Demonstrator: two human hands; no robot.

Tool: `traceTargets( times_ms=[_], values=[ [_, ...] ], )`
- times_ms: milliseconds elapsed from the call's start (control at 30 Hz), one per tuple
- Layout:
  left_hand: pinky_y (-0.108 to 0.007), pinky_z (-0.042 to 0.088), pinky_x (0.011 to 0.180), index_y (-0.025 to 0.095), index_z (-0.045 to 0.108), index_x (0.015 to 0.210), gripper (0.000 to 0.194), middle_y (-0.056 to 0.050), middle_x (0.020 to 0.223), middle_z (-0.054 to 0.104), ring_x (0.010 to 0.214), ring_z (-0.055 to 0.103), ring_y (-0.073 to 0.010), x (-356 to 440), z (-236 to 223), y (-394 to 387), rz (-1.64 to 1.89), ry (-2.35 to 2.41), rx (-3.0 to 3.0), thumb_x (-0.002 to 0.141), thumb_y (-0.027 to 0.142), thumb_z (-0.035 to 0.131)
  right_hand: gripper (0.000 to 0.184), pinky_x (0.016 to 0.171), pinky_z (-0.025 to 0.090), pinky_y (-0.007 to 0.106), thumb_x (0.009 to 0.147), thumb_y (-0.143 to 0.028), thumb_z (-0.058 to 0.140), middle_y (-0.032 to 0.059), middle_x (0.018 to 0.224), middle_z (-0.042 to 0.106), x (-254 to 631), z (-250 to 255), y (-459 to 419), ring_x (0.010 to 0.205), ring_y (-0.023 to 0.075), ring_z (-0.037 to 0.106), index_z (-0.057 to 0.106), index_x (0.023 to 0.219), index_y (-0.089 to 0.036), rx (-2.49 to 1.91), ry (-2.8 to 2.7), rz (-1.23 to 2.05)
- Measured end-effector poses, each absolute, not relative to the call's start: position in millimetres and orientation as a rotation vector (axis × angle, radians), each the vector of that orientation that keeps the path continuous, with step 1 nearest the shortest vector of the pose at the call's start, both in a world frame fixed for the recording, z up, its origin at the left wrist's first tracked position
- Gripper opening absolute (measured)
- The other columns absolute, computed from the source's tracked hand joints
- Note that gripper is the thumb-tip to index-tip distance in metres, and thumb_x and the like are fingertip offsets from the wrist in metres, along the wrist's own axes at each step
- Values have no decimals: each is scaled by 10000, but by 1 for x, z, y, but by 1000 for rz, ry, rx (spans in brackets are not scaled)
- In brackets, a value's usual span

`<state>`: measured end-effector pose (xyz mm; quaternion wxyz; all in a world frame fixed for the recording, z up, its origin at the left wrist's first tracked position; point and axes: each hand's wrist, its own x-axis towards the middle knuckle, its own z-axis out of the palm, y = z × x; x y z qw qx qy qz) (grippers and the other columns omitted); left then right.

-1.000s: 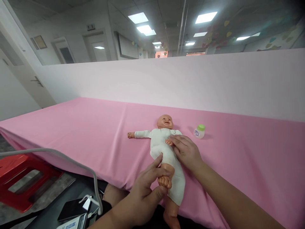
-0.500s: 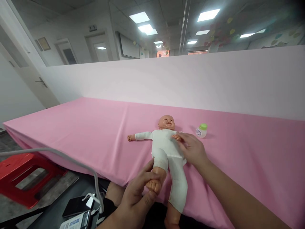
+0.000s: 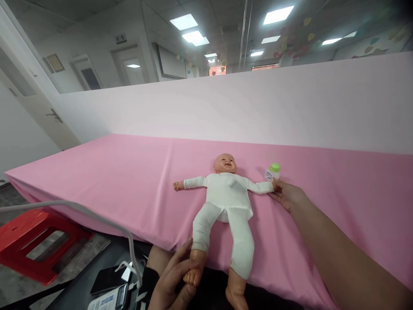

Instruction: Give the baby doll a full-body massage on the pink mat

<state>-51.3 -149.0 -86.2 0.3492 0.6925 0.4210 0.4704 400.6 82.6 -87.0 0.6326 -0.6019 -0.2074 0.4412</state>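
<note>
A baby doll (image 3: pixel 228 189) with a white cloth body lies face up on the pink sheet, its head pointing away from me. Both of its arms are spread out sideways. My left hand (image 3: pixel 176 275) is closed around the bare foot of the leg on the left. Out to the right, my right hand (image 3: pixel 288 194) grips the doll's small hand, which my fingers partly cover. Just behind that hand stands a small clear bottle (image 3: pixel 273 171) with a green cap and a printed label.
The pink sheet (image 3: pixel 129 172) covers a table against a white partition (image 3: pixel 226 112) topped with glass. On the left are a red stool (image 3: pixel 35 245), a grey cable (image 3: pixel 97 214), and a black phone (image 3: pixel 108 280) beside a white device (image 3: pixel 108 300) on a dark surface.
My right hand has drawn the doll's arm from its chest out to the right. My left hand has lowered the bent leg toward me and left, straightening it.
</note>
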Motion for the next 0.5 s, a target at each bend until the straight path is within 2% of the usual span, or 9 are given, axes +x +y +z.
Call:
traceTargets(
  times_ms=[200, 300, 400, 500],
  values=[
    [-524, 471, 1196, 359, 750, 1302, 317, -74, 1556, 595, 1464, 534, -350, -49, -89, -146, 1257, 1103, 1781, 995, 395, 676, 106, 862, 694, 392, 912, -259, 747, 68, 987, 720, 397, -80, 78, 899, 210, 755, 678, 965, -200, -1335, -460, 1007],
    [-498, 459, 1212, 352, 739, 1324, 330, -73, 1590, 560, 1473, 524, -336, -47, -74, -142, 1277, 1110, 1797, 1000, 333, 682, 224, 906, 678, 407, 898, -351, 783, 65, 1062, 743, 381, -65, 67, 963, 214, 753, 683, 1024, -194, -1267, -528, 781],
    [-492, 435, 1232, 316, 726, 1343, 338, -95, 1605, 540, 1488, 507, -331, -38, -53, -131, 1324, 1059, 1825, 1012, 282, 669, 421, 988, 636, 467, 891, -475, 787, 69, 1167, 770, 357, -45, 48, 1032, 251, 762, 697, 1221, -229, -1333, -755, 515],
    [-501, 399, 1256, 301, 710, 1347, 322, -96, 1615, 527, 1534, 444, -319, -23, -35, -114, 1364, 933, 1833, 1039, 258, 626, 405, 1074, 576, 479, 928, -463, 738, 55, 1261, 767, 330, -33, 34, 1136, 267, 741, 722, 1286, -274, -1364, -1064, 246]
  ],
)
